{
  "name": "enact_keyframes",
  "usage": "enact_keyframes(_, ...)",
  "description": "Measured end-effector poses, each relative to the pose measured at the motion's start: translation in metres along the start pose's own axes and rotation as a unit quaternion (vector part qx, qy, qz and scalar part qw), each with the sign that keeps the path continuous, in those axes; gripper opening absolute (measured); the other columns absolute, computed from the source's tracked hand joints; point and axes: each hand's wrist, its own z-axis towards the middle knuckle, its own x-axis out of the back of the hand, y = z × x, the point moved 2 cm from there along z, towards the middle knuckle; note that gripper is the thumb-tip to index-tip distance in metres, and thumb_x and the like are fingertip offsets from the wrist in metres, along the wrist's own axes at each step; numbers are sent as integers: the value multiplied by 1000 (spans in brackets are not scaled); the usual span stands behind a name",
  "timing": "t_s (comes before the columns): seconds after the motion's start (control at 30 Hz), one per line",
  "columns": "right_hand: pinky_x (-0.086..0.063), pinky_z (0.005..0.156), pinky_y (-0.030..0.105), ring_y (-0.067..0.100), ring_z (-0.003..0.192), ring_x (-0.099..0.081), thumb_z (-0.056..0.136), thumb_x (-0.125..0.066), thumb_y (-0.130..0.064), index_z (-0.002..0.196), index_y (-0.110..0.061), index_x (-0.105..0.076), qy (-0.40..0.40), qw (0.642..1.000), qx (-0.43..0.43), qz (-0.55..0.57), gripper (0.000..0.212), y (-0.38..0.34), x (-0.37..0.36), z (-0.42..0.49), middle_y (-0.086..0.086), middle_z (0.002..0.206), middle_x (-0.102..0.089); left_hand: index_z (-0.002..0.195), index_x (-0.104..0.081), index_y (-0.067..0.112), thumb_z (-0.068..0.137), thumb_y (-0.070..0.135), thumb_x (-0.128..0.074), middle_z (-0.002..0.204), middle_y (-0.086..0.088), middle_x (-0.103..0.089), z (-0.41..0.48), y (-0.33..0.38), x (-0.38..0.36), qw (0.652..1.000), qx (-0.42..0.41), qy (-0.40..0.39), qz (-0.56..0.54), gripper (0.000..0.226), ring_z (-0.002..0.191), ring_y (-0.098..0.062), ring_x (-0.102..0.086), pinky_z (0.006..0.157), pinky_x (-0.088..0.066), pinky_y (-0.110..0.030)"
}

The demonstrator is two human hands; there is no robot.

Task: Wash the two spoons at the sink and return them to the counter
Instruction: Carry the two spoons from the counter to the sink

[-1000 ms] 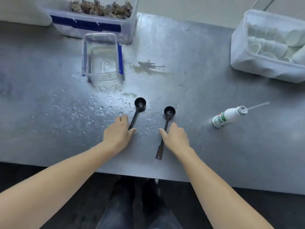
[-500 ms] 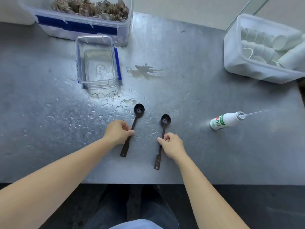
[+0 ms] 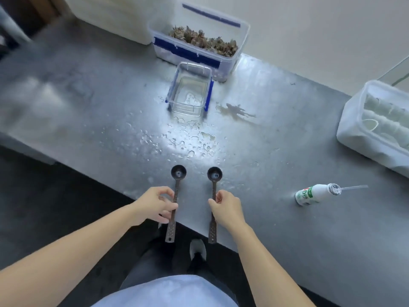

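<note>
The left hand [image 3: 155, 204] is gripping the left spoon [image 3: 174, 202] at mid-handle; the right hand [image 3: 225, 209] is gripping the right spoon [image 3: 213, 202], just beside it; both bowls are pointing ahead of the hands over the counter [image 3: 276, 229]; water drops [image 3: 188, 142] are lying ahead of the bowls; a small tub [image 3: 190, 91] is sitting beyond them; a bigger tub [image 3: 199, 43] is standing behind that; a bottle [image 3: 314, 193] is lying right of the right hand; a bin [image 3: 374, 125] is sitting farther right.

Wet steel counter [image 3: 287, 229], pale wall [image 3: 309, 29], dark floor [image 3: 44, 207]
</note>
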Motion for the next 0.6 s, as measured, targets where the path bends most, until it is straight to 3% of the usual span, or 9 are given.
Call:
enact_keyframes(0.17,-35,51,25,12,58,-45,87,-58,-34,71,-18,-47,-88,993,80,6,26,-34,-27,-19,-3,67,-51,94,-68,14,78,14,-77,75,-9,-71,-63,-50,1,992,-13,96,-86,18,64,-23,-70,61,-60,-36)
enact_keyframes(0.3,-43,43,22,14,50,-48,87,-65,-33,71,-18,-44,-164,980,100,52,30,-73,-63,-44,-1,63,-51,91,-69,15,76,16,-77,78,-10,-74,-116,-94,15,975,-22,163,-149,17,67,-24,-72,61,-60,-36)
enact_keyframes(0.43,-53,50,23,17,55,-55,86,-69,-30,83,-14,-59,-244,958,146,20,19,-121,-105,-80,2,68,-60,91,-68,15,78,16,-76,82,-12,-76,-168,-143,37,949,-29,233,-209,15,71,-27,-75,62,-61,-37)
enact_keyframes(0.6,-56,59,29,16,55,-60,86,-74,-23,73,-11,-61,-343,923,176,5,22,-182,-171,-142,10,75,-68,93,-68,15,79,15,-75,81,-9,-77,-230,-214,69,908,-34,304,-286,15,73,-27,-76,63,-61,-36)
